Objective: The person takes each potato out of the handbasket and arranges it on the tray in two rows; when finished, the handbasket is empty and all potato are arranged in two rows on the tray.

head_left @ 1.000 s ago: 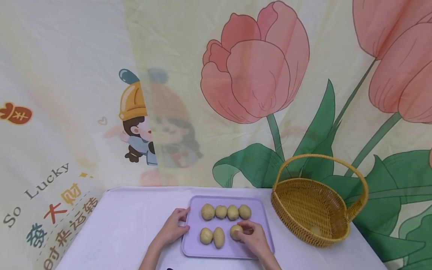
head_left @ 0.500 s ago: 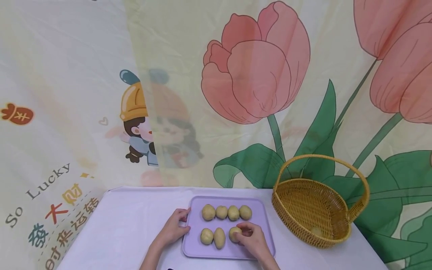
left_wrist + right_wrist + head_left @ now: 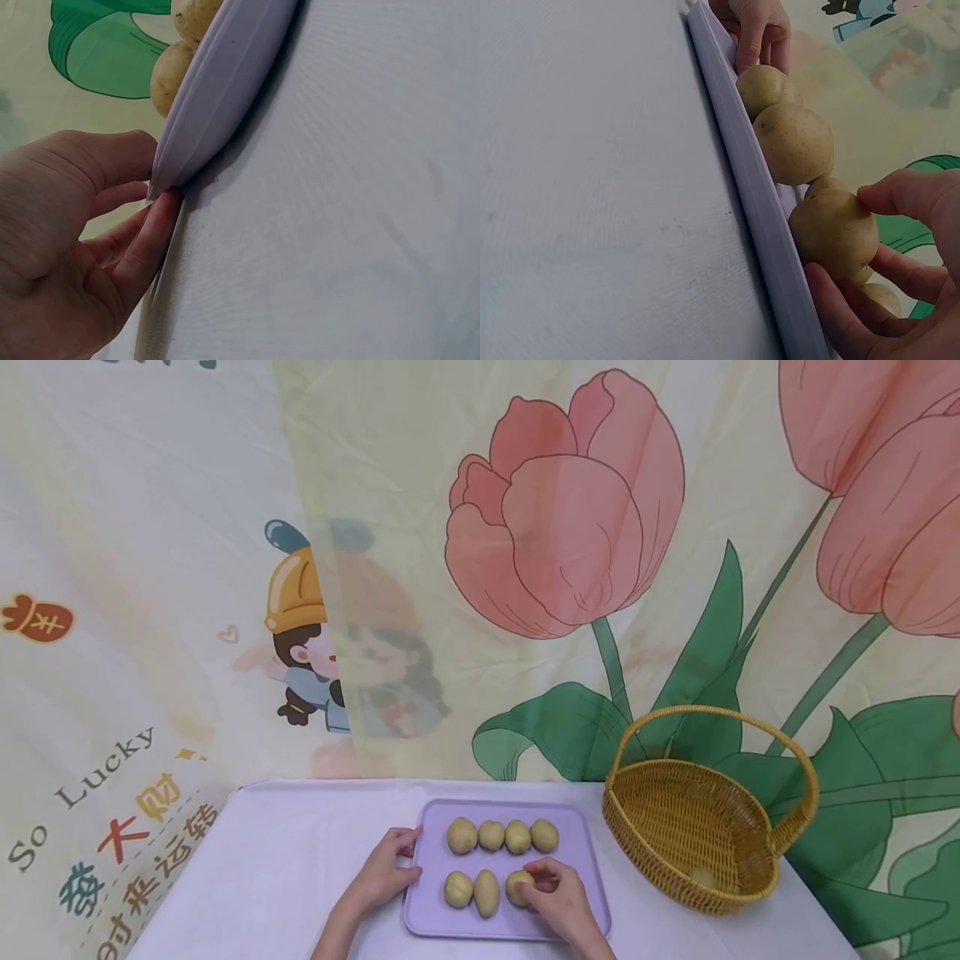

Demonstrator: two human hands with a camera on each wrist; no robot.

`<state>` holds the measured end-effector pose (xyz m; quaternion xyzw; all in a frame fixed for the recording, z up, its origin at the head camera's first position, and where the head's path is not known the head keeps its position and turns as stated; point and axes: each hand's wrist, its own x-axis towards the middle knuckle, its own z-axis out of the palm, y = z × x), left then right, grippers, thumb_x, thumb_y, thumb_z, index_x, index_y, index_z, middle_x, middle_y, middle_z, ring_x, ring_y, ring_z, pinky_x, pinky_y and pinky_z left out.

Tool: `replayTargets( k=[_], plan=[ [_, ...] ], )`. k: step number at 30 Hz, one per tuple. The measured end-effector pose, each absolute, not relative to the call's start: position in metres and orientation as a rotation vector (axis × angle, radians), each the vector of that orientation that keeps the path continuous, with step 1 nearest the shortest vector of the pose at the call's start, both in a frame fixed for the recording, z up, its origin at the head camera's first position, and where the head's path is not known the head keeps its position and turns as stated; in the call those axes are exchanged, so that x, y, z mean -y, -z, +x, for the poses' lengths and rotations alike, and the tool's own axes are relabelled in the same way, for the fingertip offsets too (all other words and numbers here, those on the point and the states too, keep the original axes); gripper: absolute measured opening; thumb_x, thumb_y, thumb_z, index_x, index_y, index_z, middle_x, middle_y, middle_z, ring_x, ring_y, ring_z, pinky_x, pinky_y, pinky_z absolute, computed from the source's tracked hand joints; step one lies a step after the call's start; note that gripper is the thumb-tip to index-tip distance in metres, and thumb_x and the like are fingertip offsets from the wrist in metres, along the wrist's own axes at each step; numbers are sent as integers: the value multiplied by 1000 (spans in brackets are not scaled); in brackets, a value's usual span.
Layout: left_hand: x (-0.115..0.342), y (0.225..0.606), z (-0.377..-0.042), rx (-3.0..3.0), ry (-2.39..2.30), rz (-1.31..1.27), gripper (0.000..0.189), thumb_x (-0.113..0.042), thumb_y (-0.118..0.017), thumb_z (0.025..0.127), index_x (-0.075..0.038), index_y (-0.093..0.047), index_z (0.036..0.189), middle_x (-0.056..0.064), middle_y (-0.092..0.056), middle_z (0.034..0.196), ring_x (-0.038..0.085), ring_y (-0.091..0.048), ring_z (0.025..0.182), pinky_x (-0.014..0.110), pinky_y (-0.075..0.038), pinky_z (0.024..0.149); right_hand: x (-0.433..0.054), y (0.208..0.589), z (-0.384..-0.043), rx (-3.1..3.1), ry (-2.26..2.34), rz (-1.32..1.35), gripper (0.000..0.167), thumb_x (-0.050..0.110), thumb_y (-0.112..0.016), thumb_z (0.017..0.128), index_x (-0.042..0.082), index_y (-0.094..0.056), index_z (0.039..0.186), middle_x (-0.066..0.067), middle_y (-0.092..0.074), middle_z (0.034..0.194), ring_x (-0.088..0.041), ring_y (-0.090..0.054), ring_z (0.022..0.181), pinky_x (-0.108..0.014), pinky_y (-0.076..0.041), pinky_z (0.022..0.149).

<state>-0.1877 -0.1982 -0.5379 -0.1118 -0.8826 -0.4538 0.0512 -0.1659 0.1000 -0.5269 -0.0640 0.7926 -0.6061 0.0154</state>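
Note:
A purple tray lies on the table, bearing two rows of potatoes. My left hand grips its left edge; in the left wrist view the thumb lies against the rim and fingertips reach its underside. Between the thumb and fingers of my right hand is a round potato, at the right of the front row. A small gap separates it from an oblong potato, which sits against a rounder potato to its left. Several potatoes form the back row, side by side.
Right of the tray stands a wicker basket with a tall handle, one pale potato inside. White cloth covers the table. A printed curtain with tulips hangs right behind it.
My right hand has slid the round potato a little left along the front row, closer to the oblong one. The left hand keeps its place on the tray's edge.

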Motion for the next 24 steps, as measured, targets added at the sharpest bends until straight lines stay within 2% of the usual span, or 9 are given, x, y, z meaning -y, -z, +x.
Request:
replayTargets(
  k=[9, 24],
  plan=[
    [199, 539, -188, 2682, 1397, -337, 63, 6, -75, 72, 12, -54, 132, 16, -54, 117, 29, -60, 97, 27, -54, 79, -101, 526, -165, -2428, 1917, -178, 22, 6, -74, 80, -8, -67, 95, -7, -65, 85, -11, -66, 73, -26, -57, 58],
    [198, 537, -187, 2691, 1368, -324, 63, 4, -76, 72, 11, -56, 131, 13, -55, 117, 27, -61, 96, 29, -52, 83, -103, 526, -166, -2386, 1936, -164, 21, 8, -73, 81, -8, -67, 94, -9, -67, 84, -11, -65, 70, -25, -57, 59]
  ],
)
